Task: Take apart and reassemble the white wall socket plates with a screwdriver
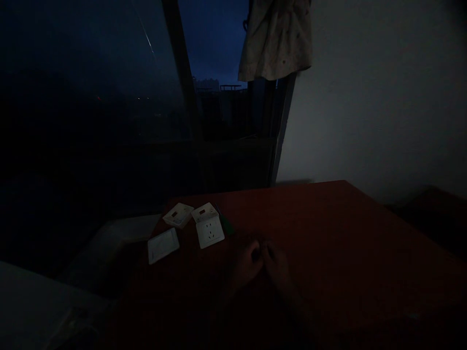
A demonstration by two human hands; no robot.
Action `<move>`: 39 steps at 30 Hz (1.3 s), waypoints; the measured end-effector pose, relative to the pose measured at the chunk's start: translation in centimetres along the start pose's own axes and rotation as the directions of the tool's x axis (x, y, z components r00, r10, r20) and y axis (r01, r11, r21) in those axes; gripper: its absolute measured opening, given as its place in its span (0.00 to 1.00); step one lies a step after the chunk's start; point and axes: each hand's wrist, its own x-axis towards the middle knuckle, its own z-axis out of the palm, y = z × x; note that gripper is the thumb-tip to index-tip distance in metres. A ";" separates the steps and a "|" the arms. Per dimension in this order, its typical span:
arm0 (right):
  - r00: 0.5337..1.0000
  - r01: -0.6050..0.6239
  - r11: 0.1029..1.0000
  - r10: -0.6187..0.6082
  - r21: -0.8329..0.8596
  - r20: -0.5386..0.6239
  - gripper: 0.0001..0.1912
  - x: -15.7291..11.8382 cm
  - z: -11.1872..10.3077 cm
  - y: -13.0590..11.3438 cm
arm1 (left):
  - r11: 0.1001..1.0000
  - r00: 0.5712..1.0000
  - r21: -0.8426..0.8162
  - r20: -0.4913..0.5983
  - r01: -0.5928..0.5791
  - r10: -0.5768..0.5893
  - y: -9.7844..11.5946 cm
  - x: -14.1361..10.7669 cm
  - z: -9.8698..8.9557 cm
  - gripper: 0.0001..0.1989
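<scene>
In the dim light my left hand [248, 261] and my right hand [277, 266] are close together over the red-brown table [317, 228]. The fingers of both curl inward and meet at the tips. Whatever may be pinched between them is too dark to make out. Left of my hands lies a white wall socket plate [210, 232], its slots facing up, against a white box-like piece [205, 213] with a small dark opening. Just beside the plate rests a green-handled tool [226, 225] with a thin shaft, perhaps a screwdriver.
Another white box-like piece [178, 215] and a white rectangular plate [163, 245] lie near the table's left edge. Behind the table are a dark window frame [184, 73], a hanging cloth [276, 41] and a pale wall [375, 97].
</scene>
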 end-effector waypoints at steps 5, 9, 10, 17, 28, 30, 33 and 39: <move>1.000 -0.002 1.000 0.002 -0.009 -0.004 0.15 0.0 0.0 -0.1 | 1.000 1.000 -0.006 -0.004 0.001 -0.001 -0.5 0.1 0.2 0.03; 1.000 -0.008 1.000 0.008 -0.010 -0.007 0.14 -0.1 0.0 0.0 | 1.000 1.000 -0.023 -0.005 -0.003 0.003 -1.0 0.2 0.4 0.04; 1.000 -0.009 1.000 0.009 -0.009 -0.006 0.14 -0.1 0.0 0.0 | 1.000 1.000 -0.026 -0.005 -0.004 0.004 -1.0 0.2 0.4 0.04; 1.000 -0.004 1.000 0.004 0.007 -0.002 0.15 -0.2 0.1 0.0 | 0.999 1.000 -0.034 0.003 -0.008 0.008 -1.2 0.0 0.4 0.04; 1.000 -0.003 1.000 0.003 0.014 -0.005 0.16 0.0 0.1 0.0 | 1.000 1.000 -0.017 -0.010 0.012 -0.012 -0.8 0.0 0.2 0.04; 1.000 0.004 1.000 -0.004 0.020 0.000 0.16 0.0 0.1 0.0 | 1.000 1.000 -0.017 -0.007 0.007 -0.007 -0.8 0.0 0.2 0.04; 1.000 0.011 1.000 -0.011 0.024 0.002 0.16 -0.1 0.1 0.2 | 1.000 1.000 -0.021 0.000 0.007 -0.007 -0.8 0.0 0.2 0.04; 1.000 0.006 1.000 -0.006 0.029 0.003 0.16 -0.1 0.3 0.5 | 1.000 1.000 -0.020 0.004 0.014 -0.014 -0.6 -0.1 0.0 0.04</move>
